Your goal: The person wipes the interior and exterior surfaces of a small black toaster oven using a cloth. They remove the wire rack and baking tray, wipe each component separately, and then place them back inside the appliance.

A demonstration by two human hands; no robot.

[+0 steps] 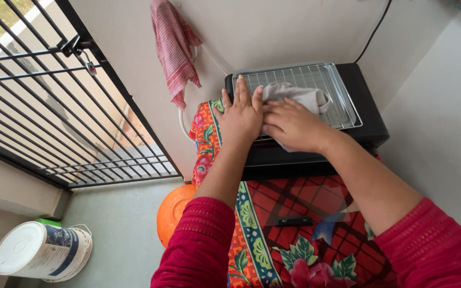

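A black countertop appliance [366, 114] stands against the wall with a metal wire rack in a tray [342, 104] on top. A grey-white cloth [302, 97] lies on the rack. My right hand [292, 125] presses flat on the cloth, fingers pointing left. Beside it, my left hand [240, 114] rests flat on the rack's left edge, fingers spread and pointing away, a ring on one finger. Both arms wear red sleeves.
The appliance sits on a surface covered by a red floral cloth [294, 234], with a glass lid and black handle [293, 221] lying on it. A red checked towel [174, 48] hangs on the wall. A black metal grille [44, 106], an orange tub [174, 210] and a white bucket [41, 250] are at left.
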